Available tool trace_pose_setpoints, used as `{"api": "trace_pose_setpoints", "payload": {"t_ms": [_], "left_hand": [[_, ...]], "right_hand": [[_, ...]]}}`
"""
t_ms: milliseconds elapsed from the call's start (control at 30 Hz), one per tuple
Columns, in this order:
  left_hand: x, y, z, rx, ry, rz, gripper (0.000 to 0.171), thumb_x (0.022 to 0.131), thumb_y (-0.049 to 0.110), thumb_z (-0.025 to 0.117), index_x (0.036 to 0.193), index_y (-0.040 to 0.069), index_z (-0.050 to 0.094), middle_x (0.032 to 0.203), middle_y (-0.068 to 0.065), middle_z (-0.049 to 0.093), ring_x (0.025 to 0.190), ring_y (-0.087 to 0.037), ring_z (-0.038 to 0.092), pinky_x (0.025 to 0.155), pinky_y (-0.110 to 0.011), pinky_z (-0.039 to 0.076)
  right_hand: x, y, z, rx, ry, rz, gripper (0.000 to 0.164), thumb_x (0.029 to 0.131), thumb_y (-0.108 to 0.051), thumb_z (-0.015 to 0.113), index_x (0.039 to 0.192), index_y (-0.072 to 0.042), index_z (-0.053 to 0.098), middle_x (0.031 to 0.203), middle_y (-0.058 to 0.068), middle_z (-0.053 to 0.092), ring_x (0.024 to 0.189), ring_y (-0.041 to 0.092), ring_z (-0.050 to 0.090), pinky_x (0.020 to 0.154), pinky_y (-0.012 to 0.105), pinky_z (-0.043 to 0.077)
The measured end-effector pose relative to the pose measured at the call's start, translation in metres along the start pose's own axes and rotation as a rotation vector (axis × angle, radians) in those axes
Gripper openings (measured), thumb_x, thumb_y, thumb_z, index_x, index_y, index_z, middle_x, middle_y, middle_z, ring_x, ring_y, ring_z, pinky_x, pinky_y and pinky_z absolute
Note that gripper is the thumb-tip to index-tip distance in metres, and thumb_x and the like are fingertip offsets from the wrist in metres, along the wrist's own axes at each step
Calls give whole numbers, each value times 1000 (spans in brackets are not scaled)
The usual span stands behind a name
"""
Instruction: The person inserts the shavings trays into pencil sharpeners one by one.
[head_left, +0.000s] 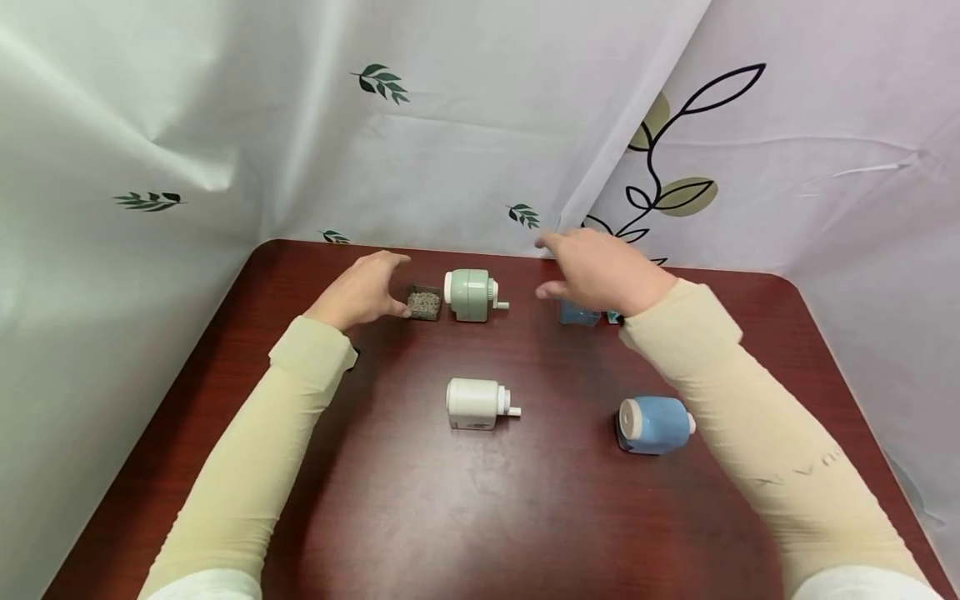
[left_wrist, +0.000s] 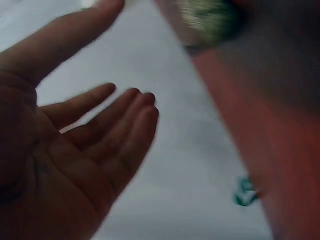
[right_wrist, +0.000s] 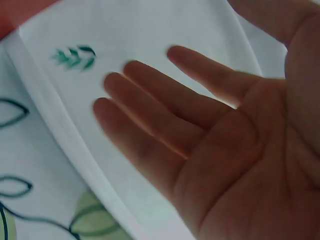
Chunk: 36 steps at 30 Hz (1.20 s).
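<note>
Head view: Around the green sharpener (head_left: pixel 471 295)

Left of it, my left hand (head_left: pixel 363 288) hangs released, beside a grey-filled bin (head_left: pixel 426 291). Nearer me than the green one stands the white sharpener (head_left: pixel 472 403). Right of it, a blue bin (head_left: pixel 578 315) is partly hidden by my right hand (head_left: pixel 606 268), also released; farther right, nearer me, the blue sharpener (head_left: pixel 657 425).

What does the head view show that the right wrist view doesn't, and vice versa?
Only the head view shows the left hand, the small box beside it, the green sharpener, the white sharpener and the blue sharpener. Only the right wrist view shows the palm of the right hand. Both share that hand, the printed curtain and the table.
</note>
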<state>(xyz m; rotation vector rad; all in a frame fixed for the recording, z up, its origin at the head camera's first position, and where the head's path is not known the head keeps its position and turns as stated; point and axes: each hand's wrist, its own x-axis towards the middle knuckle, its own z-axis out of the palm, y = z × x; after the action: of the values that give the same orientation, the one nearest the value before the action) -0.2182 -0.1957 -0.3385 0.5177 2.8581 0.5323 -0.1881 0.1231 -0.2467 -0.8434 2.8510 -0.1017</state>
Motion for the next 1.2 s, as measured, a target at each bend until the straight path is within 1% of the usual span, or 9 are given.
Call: {"api": "trace_pose_setpoints", "payload": {"t_ms": [67,167,333,433,600,733,867,1033,1200], "left_hand": [[5,-10,7,9,-30,29,89,75,13,89,147,-7,41,148,-26,45,139,-41,39,115,-50,31],[12,-24,17,8,-66,63,92,73,14,90,147,-8,41,147,-26,46,137,-41,42,114,-50,32],[18,-41,30,-2,-90,80,92,72,15,91,146,-8,41,143,-26,49,133,-40,46,113,-50,33],[19,-46,36,-9,-94,80,91,72,15,91,146,-8,42,139,-26,53,127,-38,51,111,-49,36],[21,-48,42,-38,-81,82,88,74,14,90,146,-6,43,132,-24,58,115,-34,61,106,-48,42],[21,-48,44,-84,-65,62,87,76,11,88,147,-4,42,127,-23,62,109,-34,65,101,-48,46],[22,-48,47,-117,-50,64,81,78,10,87,146,-3,45,120,-22,66,106,-33,67,98,-48,48],[22,-51,48,-154,-28,55,71,79,12,86,140,-1,53,110,-18,70,103,-31,67,95,-48,50],[23,-52,49,-213,-2,32,68,77,13,88,137,0,57,108,-16,70,99,-28,68,90,-44,52]], "right_hand": [[14,-4,5,-3,-8,-17,66,93,-30,73,144,2,47,140,20,56,128,38,53,107,49,41],[34,-11,15,-17,-35,-24,68,93,-30,73,147,1,45,146,18,51,133,36,50,108,47,41],[64,-21,33,-21,-63,-62,69,93,-30,74,148,0,44,146,18,51,133,34,50,107,45,43],[79,-23,42,-6,-59,-85,68,93,-29,74,147,-1,45,144,17,53,131,33,51,107,45,43],[98,-25,54,27,-73,-92,71,93,-28,74,150,-1,41,147,15,51,134,32,49,110,43,40],[107,-27,64,60,-84,-110,74,93,-27,74,151,0,39,149,14,49,135,32,48,113,40,37],[111,-29,72,82,-85,-119,72,92,-26,75,150,0,41,148,13,51,135,31,48,113,38,36],[110,-32,73,69,-86,-106,69,92,-25,74,149,-2,43,148,12,51,136,30,47,112,37,36],[113,-32,73,60,-108,-107,68,93,-23,72,150,-2,42,148,12,50,136,29,47,113,37,36]]}}
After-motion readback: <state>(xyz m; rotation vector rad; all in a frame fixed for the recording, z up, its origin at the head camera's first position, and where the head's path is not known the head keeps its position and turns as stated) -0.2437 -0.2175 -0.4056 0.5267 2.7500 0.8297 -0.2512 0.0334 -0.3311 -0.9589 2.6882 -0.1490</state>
